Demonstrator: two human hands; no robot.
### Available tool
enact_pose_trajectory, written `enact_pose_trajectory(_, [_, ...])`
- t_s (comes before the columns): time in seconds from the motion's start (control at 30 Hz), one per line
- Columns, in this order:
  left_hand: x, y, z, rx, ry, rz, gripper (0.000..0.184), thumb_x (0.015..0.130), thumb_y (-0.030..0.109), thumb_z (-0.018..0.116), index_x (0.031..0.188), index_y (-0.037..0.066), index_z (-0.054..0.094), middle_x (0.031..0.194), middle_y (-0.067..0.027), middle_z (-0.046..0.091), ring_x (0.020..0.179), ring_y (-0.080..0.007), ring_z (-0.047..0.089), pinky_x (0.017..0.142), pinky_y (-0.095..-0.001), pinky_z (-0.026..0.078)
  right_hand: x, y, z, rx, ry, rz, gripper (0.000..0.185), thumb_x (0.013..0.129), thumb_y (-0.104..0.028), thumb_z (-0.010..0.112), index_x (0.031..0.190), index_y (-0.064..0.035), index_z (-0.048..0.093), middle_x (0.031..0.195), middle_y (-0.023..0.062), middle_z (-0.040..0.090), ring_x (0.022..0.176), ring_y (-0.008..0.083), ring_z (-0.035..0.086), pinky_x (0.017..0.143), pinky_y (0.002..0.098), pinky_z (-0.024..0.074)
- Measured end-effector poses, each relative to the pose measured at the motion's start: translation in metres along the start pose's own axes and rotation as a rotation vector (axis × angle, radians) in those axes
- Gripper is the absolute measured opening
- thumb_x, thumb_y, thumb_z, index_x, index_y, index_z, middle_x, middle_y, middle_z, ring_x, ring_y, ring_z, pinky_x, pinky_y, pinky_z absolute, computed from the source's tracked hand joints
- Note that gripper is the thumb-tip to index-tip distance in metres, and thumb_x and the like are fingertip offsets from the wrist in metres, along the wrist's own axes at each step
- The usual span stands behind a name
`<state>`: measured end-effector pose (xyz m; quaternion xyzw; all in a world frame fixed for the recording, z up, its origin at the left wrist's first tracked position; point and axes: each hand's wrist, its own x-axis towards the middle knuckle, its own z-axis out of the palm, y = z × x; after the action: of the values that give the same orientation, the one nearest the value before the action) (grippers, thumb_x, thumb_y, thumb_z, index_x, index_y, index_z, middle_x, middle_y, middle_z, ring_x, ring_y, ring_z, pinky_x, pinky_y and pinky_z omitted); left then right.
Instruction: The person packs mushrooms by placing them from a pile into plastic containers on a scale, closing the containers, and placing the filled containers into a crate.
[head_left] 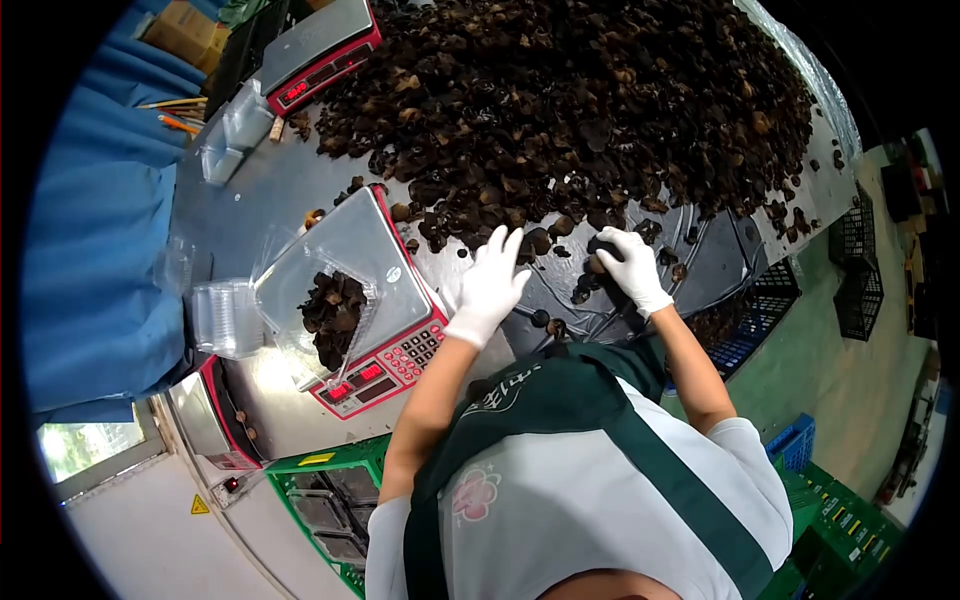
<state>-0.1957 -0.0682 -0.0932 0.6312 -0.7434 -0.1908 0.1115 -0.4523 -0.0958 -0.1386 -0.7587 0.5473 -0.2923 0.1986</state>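
Both of my hands wear white gloves at the near edge of a big heap of dark wood ear mushrooms [560, 110] on the metal table. My left hand [491, 288] is open, its fingers spread over the table between the red scale [385, 275] and the loose pieces. To its right, my right hand [632, 270] curls its fingers round a dark wood ear mushroom [603, 247]. On the scale sits a clear plastic box [368, 312] with its lid up, holding a clump of wood ear mushrooms [334, 315].
Stacked clear boxes [226, 318] stand left of the scale. A second red scale [318, 50] and more clear boxes [238, 128] are at the back left. Black plastic sheeting [715, 240] covers the table's right edge, above a dark crate [765, 310]. Green crates [335, 500] stand below.
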Motion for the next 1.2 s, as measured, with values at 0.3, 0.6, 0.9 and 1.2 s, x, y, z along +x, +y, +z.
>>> enact_pose_trajectory(0.3, [0.015, -0.005, 0.026, -0.213, 0.268, 0.084, 0.019, 0.079, 0.014, 0.067, 0.096, 0.009, 0.06, 0.093, -0.0071, 0.061, 0.087, -0.0256, 0.062, 0.074, -0.0336, 0.051, -0.039, 0.004, -0.025, 0.236, 0.241, 0.437, 0.029, 0.082, -0.014, 0.071, 0.109, -0.0035, 0.066, 0.11, 0.0099, 0.068, 0.102, 0.02, 0.064, 0.091, 0.029, 0.047])
enact_pose_trajectory(0.6, [0.008, 0.063, 0.047, -0.079, -0.061, 0.426, 0.047, 0.081, 0.027, 0.066, 0.125, 0.017, 0.052, 0.11, -0.0073, 0.054, 0.097, -0.0256, 0.058, 0.067, -0.0351, 0.055, -0.018, 0.039, -0.052, 0.023, 0.275, 0.431, 0.03, 0.08, -0.019, 0.069, 0.108, -0.0079, 0.066, 0.105, 0.01, 0.068, 0.098, 0.027, 0.064, 0.088, 0.0334, 0.0493])
enact_pose_trajectory(0.9, [0.028, 0.04, 0.079, -0.252, -0.148, 0.411, 0.029, 0.083, 0.017, 0.064, 0.111, 0.011, 0.059, 0.105, -0.0093, 0.056, 0.092, -0.0268, 0.059, 0.072, -0.0357, 0.053, 0.018, 0.047, -0.03, -0.237, 0.026, 0.269, 0.012, 0.077, -0.016, 0.068, 0.086, -0.0084, 0.069, 0.108, 0.0068, 0.068, 0.099, 0.0265, 0.064, 0.085, 0.0342, 0.0511])
enact_pose_trajectory(1.2, [0.015, 0.003, 0.044, -1.366, -0.332, -0.424, 0.024, 0.086, 0.011, 0.067, 0.109, 0.005, 0.063, 0.096, -0.0036, 0.064, 0.078, -0.0108, 0.063, 0.061, -0.0237, 0.055, 0.029, 0.012, 0.013, -0.25, 0.06, 0.009, 0.029, 0.078, -0.015, 0.066, 0.107, -0.0108, 0.063, 0.102, 0.0095, 0.067, 0.097, 0.0256, 0.064, 0.081, 0.034, 0.0522])
